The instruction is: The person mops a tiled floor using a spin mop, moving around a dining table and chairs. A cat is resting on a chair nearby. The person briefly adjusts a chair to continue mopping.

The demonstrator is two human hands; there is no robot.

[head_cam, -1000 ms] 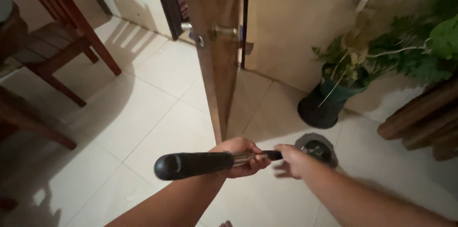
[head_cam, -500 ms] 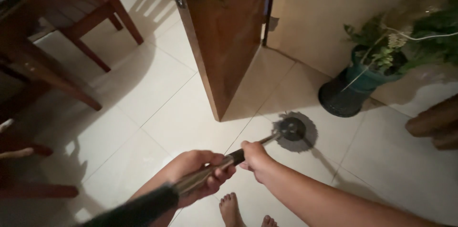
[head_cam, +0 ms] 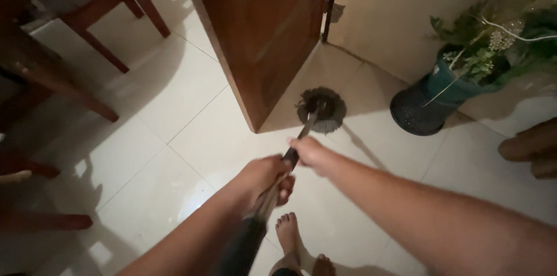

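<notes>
Two hands grip my mop handle (head_cam: 272, 186): left hand (head_cam: 264, 177) clenched round the shaft nearer me, right hand (head_cam: 310, 153) wrapped round it further down. Round grey mop head (head_cam: 321, 109) lies on the pale tiled floor (head_cam: 174, 136), just beside the open wooden door (head_cam: 261, 32). Potted plant (head_cam: 449, 87) stands near; wooden chair legs (head_cam: 98, 44) well apart. A bare foot (head_cam: 288, 235) below.

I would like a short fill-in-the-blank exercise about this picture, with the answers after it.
1. Both hands, left hand and right hand, grip the long mop ____.
2. The round grey mop head lies on the pale ____ floor.
3. The mop head is beside the brown wooden ____.
4. The person's feet are ____.

Answers: handle; tiled; door; bare
</notes>
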